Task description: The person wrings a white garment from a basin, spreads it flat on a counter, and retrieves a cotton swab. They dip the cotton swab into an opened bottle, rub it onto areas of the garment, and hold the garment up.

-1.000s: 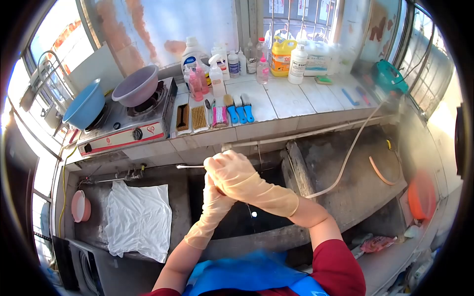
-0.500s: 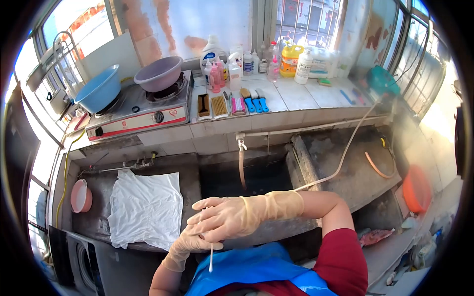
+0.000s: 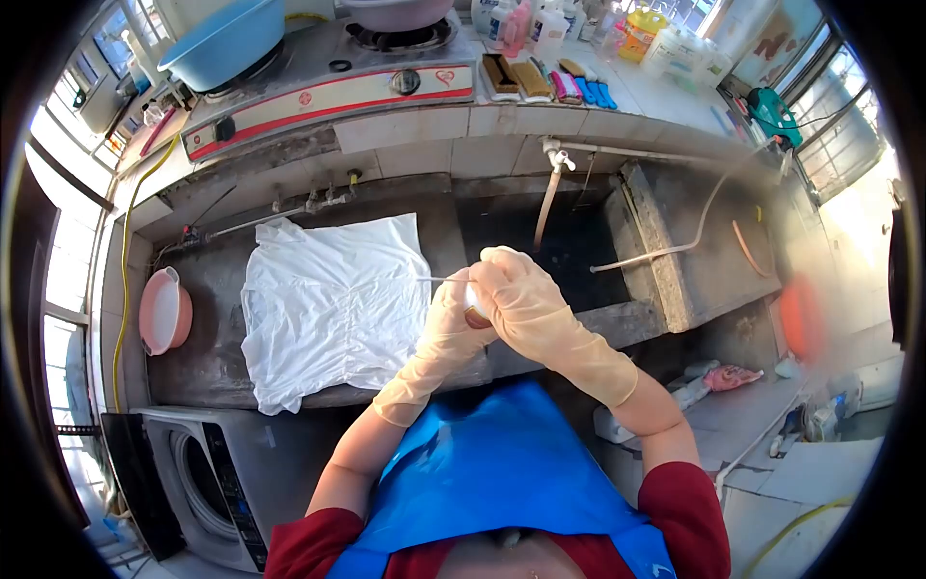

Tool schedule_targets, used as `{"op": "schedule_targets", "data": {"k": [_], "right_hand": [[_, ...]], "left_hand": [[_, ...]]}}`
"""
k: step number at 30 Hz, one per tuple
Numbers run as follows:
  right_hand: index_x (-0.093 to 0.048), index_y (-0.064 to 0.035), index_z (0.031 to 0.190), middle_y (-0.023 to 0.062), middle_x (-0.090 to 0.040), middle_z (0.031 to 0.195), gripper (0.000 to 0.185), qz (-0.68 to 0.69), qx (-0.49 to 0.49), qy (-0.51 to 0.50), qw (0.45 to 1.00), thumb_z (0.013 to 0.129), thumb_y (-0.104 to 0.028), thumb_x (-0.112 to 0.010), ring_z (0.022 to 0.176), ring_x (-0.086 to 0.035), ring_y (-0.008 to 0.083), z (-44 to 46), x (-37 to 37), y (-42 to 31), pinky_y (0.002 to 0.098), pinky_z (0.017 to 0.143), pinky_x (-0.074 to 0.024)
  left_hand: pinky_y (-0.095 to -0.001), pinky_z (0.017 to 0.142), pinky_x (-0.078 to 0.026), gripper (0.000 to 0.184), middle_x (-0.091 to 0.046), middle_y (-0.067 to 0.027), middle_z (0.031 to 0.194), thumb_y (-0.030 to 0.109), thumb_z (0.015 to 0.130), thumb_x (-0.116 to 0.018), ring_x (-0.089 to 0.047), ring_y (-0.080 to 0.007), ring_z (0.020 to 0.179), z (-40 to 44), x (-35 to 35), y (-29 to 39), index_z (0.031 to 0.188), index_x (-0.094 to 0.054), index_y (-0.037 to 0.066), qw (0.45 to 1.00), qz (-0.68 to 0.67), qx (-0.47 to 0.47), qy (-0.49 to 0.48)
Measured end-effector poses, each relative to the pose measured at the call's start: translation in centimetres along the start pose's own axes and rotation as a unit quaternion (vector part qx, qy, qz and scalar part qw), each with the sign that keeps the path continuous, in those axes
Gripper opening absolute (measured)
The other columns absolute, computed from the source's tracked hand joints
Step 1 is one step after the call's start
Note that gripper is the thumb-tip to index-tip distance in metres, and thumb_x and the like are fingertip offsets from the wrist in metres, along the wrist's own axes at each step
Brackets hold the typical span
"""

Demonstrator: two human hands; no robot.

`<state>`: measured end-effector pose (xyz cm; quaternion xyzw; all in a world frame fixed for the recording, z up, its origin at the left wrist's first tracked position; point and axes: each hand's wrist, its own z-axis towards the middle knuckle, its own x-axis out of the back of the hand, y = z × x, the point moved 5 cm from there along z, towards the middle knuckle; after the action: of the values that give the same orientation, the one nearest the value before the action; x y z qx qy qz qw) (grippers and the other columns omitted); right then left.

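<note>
My left hand (image 3: 453, 323), in a cream rubber glove, is wrapped round a small white container (image 3: 472, 297) with a reddish-brown patch near its lower end. My right hand (image 3: 521, 289), gloved alike, is closed against the container's upper part. A thin white stick (image 3: 436, 279) juts out to the left from between the hands; which fingers hold it is hard to see. To the left of my hands, a wrinkled white cloth (image 3: 333, 304) lies spread on the dark slab.
Behind my hands is a dark basin (image 3: 579, 261) with a tap (image 3: 558, 157) and hose. A pink basin (image 3: 166, 311) stands at the left. Above are a gas stove (image 3: 328, 82), brushes (image 3: 533, 79) and bottles. A washing machine (image 3: 236, 473) is at lower left.
Both hands have risen off the apron towards the slab's front edge. The right fingers, spread before, are now closed; the stick points left instead of down. The view has shifted down and left.
</note>
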<state>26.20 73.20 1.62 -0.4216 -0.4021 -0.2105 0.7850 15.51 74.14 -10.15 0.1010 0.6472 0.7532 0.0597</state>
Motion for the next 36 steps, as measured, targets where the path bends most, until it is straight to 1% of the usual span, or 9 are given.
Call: {"op": "schedule_targets", "data": {"k": [2,9,14,18,22,24,28,31,36], "right_hand": [[-0.058,-0.0098,0.106,0.008,-0.06,0.104,0.02,-0.009,0.043,0.001,0.999,0.089,-0.002,-0.064,0.093,-0.06,0.0288,-0.2,-2.7,-2.3,0.0451,0.097,-0.0443],[-0.059,-0.0072,0.105,0.0065,-0.065,0.09,0.022,0.069,0.097,0.013,0.993,0.085,-0.002,-0.07,0.088,-0.066,0.0282,-3.7,-3.3,-5.2,0.0509,0.107,-0.039],[-0.057,-0.0005,0.115,0.0144,-0.068,0.102,0.024,0.183,-0.075,0.187,0.962,0.091,0.004,-0.061,0.098,-0.066,0.029,-6.2,-2.9,-3.4,0.0385,0.095,-0.0504],[-0.057,-0.005,0.107,0.0255,-0.055,0.125,0.017,-0.053,-0.153,0.064,0.985,0.092,-0.012,-0.059,0.112,-0.054,0.0443,-5.6,-6.5,-2.1,0.0456,0.097,-0.0454],[-0.057,-0.0075,0.107,0.0164,-0.061,0.117,0.017,-0.137,-0.096,0.07,0.983,0.091,-0.008,-0.063,0.109,-0.059,0.0369,-5.7,-7.1,-3.6,0.0511,0.104,-0.0398],[-0.057,-0.0082,0.108,0.0101,-0.065,0.109,0.022,0.038,-0.01,-0.002,0.999,0.088,-0.005,-0.066,0.102,-0.062,0.0341,-6.7,-7.1,-4.2,0.0528,0.107,-0.0363],[-0.054,-0.0054,0.111,0.0081,-0.067,0.113,0.023,0.08,0.057,0.039,0.994,0.09,-0.002,-0.064,0.103,-0.063,0.0311,-7.6,-4.4,-4.1,0.051,0.108,-0.0357],[-0.054,-0.0056,0.112,0.0112,-0.065,0.117,0.022,-0.03,-0.071,0.159,0.984,0.092,-0.001,-0.062,0.107,-0.063,0.0316,-7.4,-2.7,-1.7,0.05,0.106,-0.0367],[-0.058,-0.0073,0.108,0.0107,-0.062,0.107,0.016,0.079,-0.113,0.055,0.989,0.092,-0.004,-0.061,0.103,-0.06,0.0282,-6.3,-3.5,-1.4,0.0489,0.11,-0.0319]], "left_hand": [[-0.0375,0.083,-0.05,0.061,-0.063,-0.016,0.105,0.013,0.065,-0.087,-0.062,-0.0329,0.096,-0.5,1.0,-1.0,0.117,-0.056,0.002,0.993,-0.101,0.02,-0.059],[-0.0435,0.091,-0.048,0.075,-0.057,-0.02,0.117,0.018,0.064,-0.089,-0.058,-0.0394,0.105,-5.7,2.7,-4.8,0.127,-0.05,0.005,0.988,0.064,-0.074,-0.123],[-0.0472,0.093,-0.047,0.082,-0.058,-0.0222,0.117,0.017,0.06,-0.091,-0.057,-0.0422,0.107,-6.7,2.7,-3.6,0.128,-0.047,0.001,0.991,0.066,-0.095,-0.061],[-0.0476,0.094,-0.047,0.082,-0.056,-0.0236,0.12,0.014,0.061,-0.089,-0.056,-0.0429,0.108,-6.9,1.2,-5.2,0.129,-0.045,0.0,0.989,0.1,-0.109,-0.026],[-0.0468,0.095,-0.046,0.077,-0.055,-0.0247,0.121,0.017,0.067,-0.086,-0.055,-0.0426,0.111,-6.6,-0.6,-10.0,0.13,-0.046,0.0,0.982,0.131,-0.122,-0.062],[-0.0455,0.096,-0.046,0.076,-0.054,-0.0244,0.123,0.023,0.07,-0.084,-0.055,-0.0417,0.112,-6.7,-0.2,-6.9,0.132,-0.045,0.001,0.993,0.064,-0.022,-0.093],[-0.0439,0.095,-0.048,0.081,-0.052,-0.0224,0.124,0.02,0.069,-0.087,-0.056,-0.0386,0.111,-6.5,-0.6,-6.5,0.134,-0.042,0.003,0.993,0.069,-0.071,-0.059],[-0.0442,0.093,-0.048,0.086,-0.053,-0.0216,0.122,0.016,0.065,-0.09,-0.058,-0.0385,0.108,-6.5,-1.0,-5.2,0.134,-0.041,0.004,0.984,0.11,-0.136,-0.033],[-0.0438,0.09,-0.05,0.087,-0.055,-0.021,0.117,0.015,0.062,-0.092,-0.059,-0.0386,0.104,-5.5,-1.3,-5.0,0.133,-0.041,0.006,0.985,0.089,-0.147,-0.03]]}}
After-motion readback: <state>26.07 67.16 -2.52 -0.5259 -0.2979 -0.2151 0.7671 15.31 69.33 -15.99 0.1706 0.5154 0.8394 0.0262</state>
